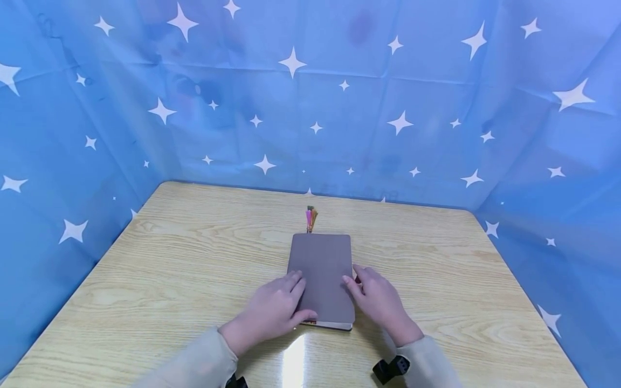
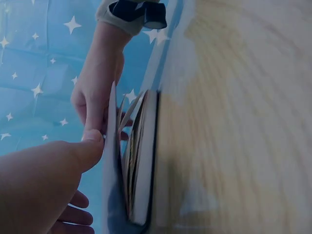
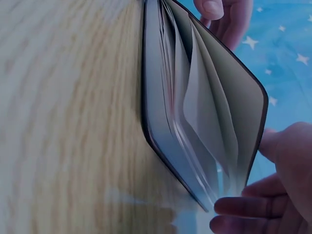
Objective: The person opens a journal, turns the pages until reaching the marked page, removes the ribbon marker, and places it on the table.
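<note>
A notebook [image 1: 326, 269] with a dull brown-grey cover lies on the wooden table, a small tassel [image 1: 311, 216] in pink and gold sticking out beyond its far end. My left hand [image 1: 274, 307] rests on the left side of the cover, thumb near the lower edge. At the right edge, my right hand [image 1: 380, 302] pinches the cover, its thumb on top and other fingers at the rim. Seen in the right wrist view, the cover [image 3: 253, 92] is raised off the block and several loose pages [image 3: 204, 92] fan apart beneath it.
The light wooden table [image 1: 194, 253] extends around the notebook on all sides. A blue cloth [image 1: 339, 108] with white stars hangs behind the table and along both sides. Dark devices are strapped at both wrists, the right wrist camera [image 1: 391, 369] showing best.
</note>
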The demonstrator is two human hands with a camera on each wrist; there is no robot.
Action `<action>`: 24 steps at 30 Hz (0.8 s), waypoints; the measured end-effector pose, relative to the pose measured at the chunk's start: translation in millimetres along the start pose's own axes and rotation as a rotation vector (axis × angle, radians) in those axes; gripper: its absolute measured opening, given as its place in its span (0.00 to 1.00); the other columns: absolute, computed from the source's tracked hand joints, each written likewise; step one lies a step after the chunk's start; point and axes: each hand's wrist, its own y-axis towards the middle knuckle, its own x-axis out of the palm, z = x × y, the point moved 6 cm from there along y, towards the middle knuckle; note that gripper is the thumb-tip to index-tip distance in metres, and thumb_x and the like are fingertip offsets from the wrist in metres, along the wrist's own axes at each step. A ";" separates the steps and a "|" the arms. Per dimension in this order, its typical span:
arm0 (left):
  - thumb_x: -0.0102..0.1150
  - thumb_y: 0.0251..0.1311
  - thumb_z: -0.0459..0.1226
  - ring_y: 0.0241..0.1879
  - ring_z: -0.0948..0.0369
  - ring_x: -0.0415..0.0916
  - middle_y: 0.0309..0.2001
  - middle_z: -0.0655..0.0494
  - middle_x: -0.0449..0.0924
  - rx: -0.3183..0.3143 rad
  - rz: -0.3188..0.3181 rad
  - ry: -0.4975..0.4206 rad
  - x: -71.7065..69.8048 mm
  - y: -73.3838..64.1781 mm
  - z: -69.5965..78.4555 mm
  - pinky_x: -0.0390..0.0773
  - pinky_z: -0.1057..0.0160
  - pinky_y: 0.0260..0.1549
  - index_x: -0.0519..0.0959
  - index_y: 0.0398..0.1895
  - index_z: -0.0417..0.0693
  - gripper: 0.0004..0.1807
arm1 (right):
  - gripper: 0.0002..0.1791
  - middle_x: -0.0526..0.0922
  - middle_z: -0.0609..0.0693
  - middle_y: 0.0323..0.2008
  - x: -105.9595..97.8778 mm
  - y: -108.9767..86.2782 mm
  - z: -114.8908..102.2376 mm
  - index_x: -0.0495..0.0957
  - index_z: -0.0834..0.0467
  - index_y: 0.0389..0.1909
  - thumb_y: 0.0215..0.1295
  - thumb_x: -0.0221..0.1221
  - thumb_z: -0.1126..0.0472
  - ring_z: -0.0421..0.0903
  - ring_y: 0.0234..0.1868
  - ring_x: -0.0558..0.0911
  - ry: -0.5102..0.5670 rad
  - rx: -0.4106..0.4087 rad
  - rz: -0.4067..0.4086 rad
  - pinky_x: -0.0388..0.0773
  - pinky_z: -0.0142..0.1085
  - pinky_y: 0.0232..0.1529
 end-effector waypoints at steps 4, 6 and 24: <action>0.46 0.59 0.63 0.54 0.49 0.73 0.53 0.38 0.75 0.025 -0.018 0.009 5.2 0.8 7.8 0.75 0.56 0.49 0.75 0.54 0.34 0.40 | 0.26 0.73 0.46 0.26 2.0 -0.8 -2.5 0.74 0.67 0.55 0.68 0.52 0.50 0.40 0.25 0.71 -0.011 -0.009 -0.001 0.71 0.35 0.26; 0.46 0.59 0.63 0.55 0.49 0.72 0.55 0.39 0.74 0.033 -0.024 0.006 6.4 1.2 10.8 0.74 0.55 0.51 0.74 0.55 0.34 0.41 | 0.24 0.76 0.48 0.29 1.6 -1.3 -4.4 0.74 0.68 0.54 0.69 0.51 0.52 0.43 0.28 0.74 -0.016 -0.021 0.011 0.74 0.38 0.29; 0.52 0.56 0.62 0.53 0.51 0.74 0.54 0.41 0.75 0.044 0.031 -0.031 -0.8 5.5 15.0 0.75 0.57 0.49 0.75 0.54 0.36 0.39 | 0.22 0.75 0.45 0.32 -15.9 -0.7 -14.7 0.68 0.64 0.62 0.71 0.48 0.59 0.43 0.31 0.73 0.064 -0.114 0.088 0.74 0.42 0.34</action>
